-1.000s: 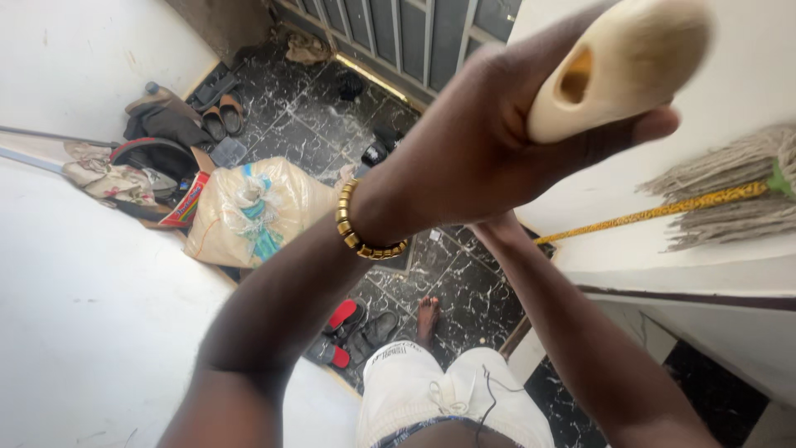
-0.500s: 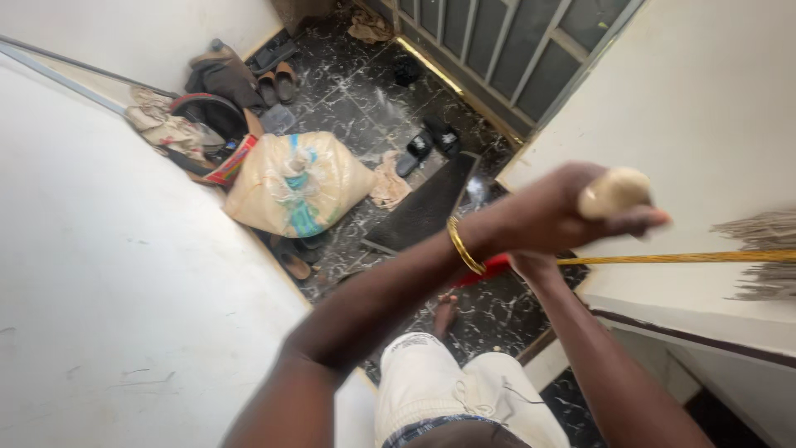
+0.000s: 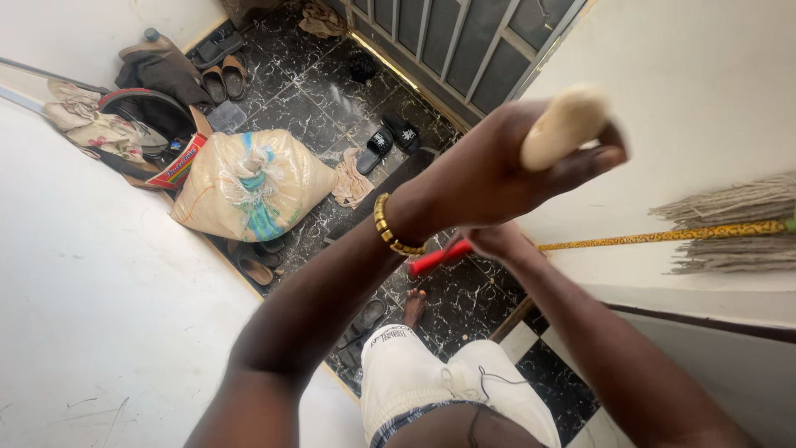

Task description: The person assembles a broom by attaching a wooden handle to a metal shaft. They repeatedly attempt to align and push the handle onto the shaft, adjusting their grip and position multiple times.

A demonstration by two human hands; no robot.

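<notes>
two hands work one mop: the left hand point(image 3: 497, 170) wraps the pale handle end point(image 3: 564, 126) up high, the right hand point(image 3: 495, 242) grips the red-and-yellow shaft point(image 3: 655, 237) below, mop strands point(image 3: 738, 224) against the white wall point(image 3: 705, 99).

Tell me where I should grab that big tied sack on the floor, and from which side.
Grip the sack by its bunched, tied neck, coming straight down from above. The knot faces up and gathers the material into a handle, while the bulging sides offer the fingers little to close on. Bags crowd its wall side.
</notes>
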